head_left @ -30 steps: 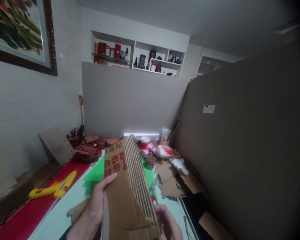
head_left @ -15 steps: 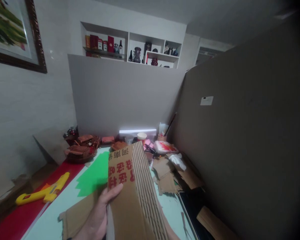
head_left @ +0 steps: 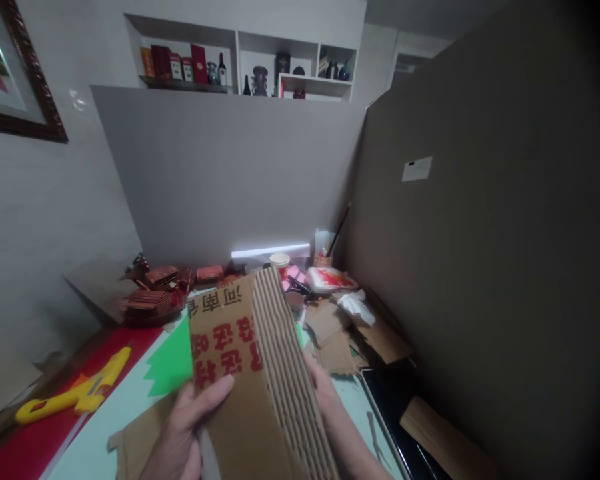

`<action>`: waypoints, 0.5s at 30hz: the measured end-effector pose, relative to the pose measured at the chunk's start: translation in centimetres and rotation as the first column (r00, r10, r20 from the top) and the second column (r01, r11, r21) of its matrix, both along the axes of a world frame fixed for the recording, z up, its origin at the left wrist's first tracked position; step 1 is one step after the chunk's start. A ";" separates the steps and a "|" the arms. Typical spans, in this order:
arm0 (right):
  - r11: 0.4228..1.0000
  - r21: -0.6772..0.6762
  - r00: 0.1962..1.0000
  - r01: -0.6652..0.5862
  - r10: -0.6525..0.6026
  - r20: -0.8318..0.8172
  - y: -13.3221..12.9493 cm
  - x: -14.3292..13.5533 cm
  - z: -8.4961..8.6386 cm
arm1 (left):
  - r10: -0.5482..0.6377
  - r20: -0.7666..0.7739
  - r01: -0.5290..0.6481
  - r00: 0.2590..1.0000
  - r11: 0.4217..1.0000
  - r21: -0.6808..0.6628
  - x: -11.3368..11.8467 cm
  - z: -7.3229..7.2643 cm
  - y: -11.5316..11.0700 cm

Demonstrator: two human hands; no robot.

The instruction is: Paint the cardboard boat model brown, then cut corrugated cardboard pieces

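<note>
A brown cardboard piece [head_left: 240, 420] with red and black printed characters stands tilted up in front of me, its right strip of ridged corrugation [head_left: 285, 360] bared. My left hand [head_left: 190, 420] is closed on its left edge, the thumb lying across the printed face and the other fingers partly behind. Along the right edge, my right hand [head_left: 325, 393] holds the same piece from behind; most of its fingers are hidden. Beneath the left hand lies another flat cardboard sheet [head_left: 135, 433], next to a green paper sheet [head_left: 167, 360].
A yellow glue gun [head_left: 77, 393] rests on a red strip at left. Brown stacked pieces [head_left: 150, 303] sit at the back left. A paper cup [head_left: 279, 260], cardboard scraps [head_left: 337, 350] and a crumpled white tissue [head_left: 357, 307] lie toward the right, near a grey partition [head_left: 470, 267].
The cardboard piece has shifted slightly left and up in view. My right hand, mostly hidden before, now shows along its right edge. The camera view has tilted down a little.
</note>
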State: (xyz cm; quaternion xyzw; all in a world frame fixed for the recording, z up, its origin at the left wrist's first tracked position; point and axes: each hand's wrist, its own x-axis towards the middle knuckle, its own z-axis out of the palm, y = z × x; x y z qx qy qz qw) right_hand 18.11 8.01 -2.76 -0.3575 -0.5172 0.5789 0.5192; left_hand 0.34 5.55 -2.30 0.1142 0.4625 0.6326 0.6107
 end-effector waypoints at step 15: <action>0.987 0.159 0.962 -0.031 -0.014 0.272 -0.7 2.4 2.0 | 0.077 -0.057 -0.079 0.995 0.995 -0.052 0.5 0.7 -0.6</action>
